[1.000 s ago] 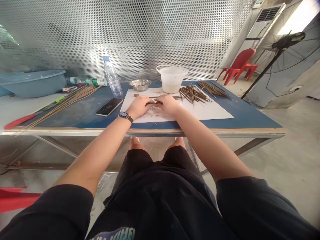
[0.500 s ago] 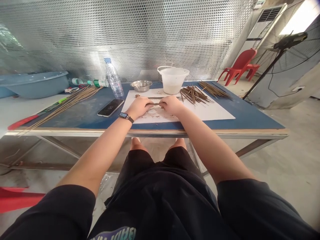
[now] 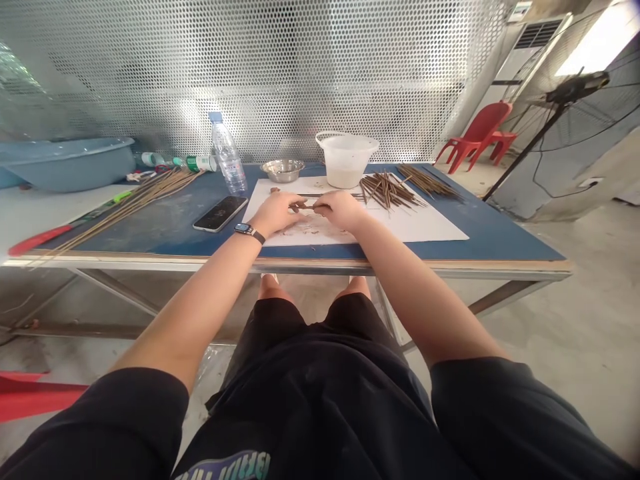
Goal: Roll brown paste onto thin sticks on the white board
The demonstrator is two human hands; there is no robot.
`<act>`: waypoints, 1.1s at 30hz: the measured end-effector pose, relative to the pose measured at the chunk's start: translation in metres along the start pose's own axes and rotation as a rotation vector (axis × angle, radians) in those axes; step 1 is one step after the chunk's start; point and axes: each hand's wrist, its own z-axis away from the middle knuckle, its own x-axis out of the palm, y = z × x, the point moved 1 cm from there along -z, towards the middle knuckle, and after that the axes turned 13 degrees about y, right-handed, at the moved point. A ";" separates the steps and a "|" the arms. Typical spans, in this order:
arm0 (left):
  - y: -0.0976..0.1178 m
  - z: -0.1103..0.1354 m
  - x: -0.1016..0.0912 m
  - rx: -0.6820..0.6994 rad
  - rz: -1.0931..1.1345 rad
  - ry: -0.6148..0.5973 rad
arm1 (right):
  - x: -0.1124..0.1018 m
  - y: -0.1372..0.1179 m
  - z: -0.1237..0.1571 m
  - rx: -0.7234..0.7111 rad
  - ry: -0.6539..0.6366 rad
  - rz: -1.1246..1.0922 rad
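Over a white board (image 3: 425, 225) smeared with brown crumbs, my two hands meet at a short brown, clay-coated-looking stick (image 3: 309, 207). My left hand (image 3: 275, 212) has its fingers at the stick's left end, with the thumb lowered apart from them. Pinched on the other end is my right hand (image 3: 343, 209), its fingertips partly hidden from above. Just behind the hands lie thin dark sticks (image 3: 315, 195), and a small brown lump (image 3: 275, 191) sits by my left knuckles. To the right, a loose pile of brown sticks (image 3: 390, 191) rests on the board.
Behind the board stand a white bucket (image 3: 347, 163) and a metal bowl (image 3: 283, 172). Left of it are a phone (image 3: 221, 213), an upright water bottle (image 3: 229, 157), long thin sticks (image 3: 135, 203) and a blue basin (image 3: 75, 167). Another stick bundle (image 3: 430, 181) lies back right.
My left thumb has dropped away from the fingers, and the stick between my hands has shifted slightly. Both hands stay at the same place over the board. The view has tilted a little.
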 end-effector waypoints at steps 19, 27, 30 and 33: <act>-0.017 0.000 -0.011 -0.204 0.070 0.317 | -0.021 0.022 0.003 0.256 -0.010 0.064; -0.026 -0.003 -0.008 -0.256 -0.010 0.275 | 0.029 -0.003 -0.017 0.174 -0.239 0.261; -0.025 -0.003 -0.006 -0.272 -0.003 0.263 | 0.028 -0.008 -0.009 0.222 -0.342 0.246; -0.024 -0.003 -0.003 -0.285 0.000 0.262 | 0.018 -0.019 0.008 0.226 -0.427 0.243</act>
